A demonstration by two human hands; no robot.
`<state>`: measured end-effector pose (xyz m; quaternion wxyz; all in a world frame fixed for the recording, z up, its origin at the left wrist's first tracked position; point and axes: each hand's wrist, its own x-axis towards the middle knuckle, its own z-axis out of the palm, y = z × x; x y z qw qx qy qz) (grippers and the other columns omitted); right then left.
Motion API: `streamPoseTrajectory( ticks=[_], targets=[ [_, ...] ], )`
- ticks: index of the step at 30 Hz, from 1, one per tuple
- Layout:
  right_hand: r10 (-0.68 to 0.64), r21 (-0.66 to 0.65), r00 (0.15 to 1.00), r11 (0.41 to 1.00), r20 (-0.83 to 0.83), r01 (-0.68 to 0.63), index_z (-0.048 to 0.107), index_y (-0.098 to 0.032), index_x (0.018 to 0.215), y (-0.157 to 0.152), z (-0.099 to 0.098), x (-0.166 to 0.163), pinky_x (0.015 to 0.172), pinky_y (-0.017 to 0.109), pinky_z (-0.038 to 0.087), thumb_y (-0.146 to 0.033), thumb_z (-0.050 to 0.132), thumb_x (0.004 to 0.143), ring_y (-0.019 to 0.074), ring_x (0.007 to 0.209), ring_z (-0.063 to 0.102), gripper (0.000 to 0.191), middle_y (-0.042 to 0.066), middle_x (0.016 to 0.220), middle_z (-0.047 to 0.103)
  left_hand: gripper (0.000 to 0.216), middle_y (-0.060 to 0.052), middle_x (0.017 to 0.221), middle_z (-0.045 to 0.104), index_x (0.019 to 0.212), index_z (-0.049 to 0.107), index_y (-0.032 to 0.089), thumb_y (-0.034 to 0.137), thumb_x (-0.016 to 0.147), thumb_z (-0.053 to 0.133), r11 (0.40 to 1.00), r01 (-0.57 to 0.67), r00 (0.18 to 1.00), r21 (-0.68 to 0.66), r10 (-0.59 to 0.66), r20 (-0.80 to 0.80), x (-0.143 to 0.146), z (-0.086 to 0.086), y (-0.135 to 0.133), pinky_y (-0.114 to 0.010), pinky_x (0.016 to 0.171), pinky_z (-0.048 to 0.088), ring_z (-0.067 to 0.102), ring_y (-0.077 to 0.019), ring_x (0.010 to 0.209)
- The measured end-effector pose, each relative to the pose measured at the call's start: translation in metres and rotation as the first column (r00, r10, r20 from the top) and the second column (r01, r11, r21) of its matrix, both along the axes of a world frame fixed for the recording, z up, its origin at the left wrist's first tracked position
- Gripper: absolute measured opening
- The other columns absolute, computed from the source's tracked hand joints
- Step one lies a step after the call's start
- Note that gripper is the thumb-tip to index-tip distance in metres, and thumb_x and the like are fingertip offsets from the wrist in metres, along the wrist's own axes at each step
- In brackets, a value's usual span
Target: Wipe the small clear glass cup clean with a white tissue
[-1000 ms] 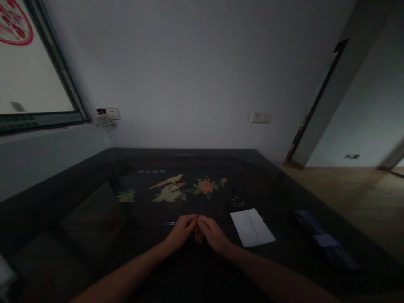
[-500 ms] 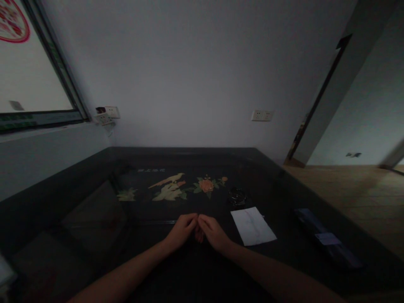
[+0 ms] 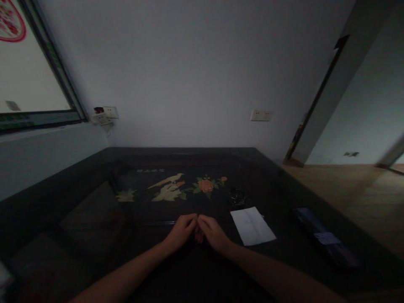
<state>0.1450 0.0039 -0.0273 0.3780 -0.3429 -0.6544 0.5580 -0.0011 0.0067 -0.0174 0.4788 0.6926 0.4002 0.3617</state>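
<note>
My left hand [image 3: 182,229] and my right hand [image 3: 213,232] rest together on the dark glossy table [image 3: 195,269], in the lower middle of the head view. Their fingers are curled inward and touch at the tips, both hands closed with no object showing in them. The palms face down or inward and are hidden. To the right of my right hand, a little apart from it, lies a white sheet of paper [image 3: 252,227] with faint marks. Just behind the paper is a small dark, shiny coiled thing [image 3: 236,196], too dim to name.
A long dark package [image 3: 326,239] with a pale label lies near the table's right edge. Inlaid bird and flower pictures [image 3: 170,187] decorate the tabletop. Behind stands a wall with a double socket [image 3: 261,115]; a window [image 3: 34,63] is at left, wooden floor [image 3: 347,189] at right.
The view has shifted very slightly. Both hands keep the same pose and place, and the things on the table have not moved.
</note>
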Motion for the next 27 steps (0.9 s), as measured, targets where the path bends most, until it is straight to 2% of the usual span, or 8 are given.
streamPoseTrajectory(
  ticks=[27],
  targets=[
    [-0.012,0.001,1.000,1.000,0.004,0.012,0.050,-0.018,0.069,0.0001,-0.0012,-0.0002,0.047,0.023,0.042,-0.065,0.041,0.084,0.0105,0.049,0.053,0.051,-0.001,0.058,0.053,0.035,0.000,0.054,0.055,0.061,0.047,0.019,0.039,0.088,0.038,1.000,0.004,1.000,0.008,-0.004,-0.024,0.0004,0.0045,-0.0027,-0.026,0.056,0.044,0.057,-0.0149,0.052]
  ],
)
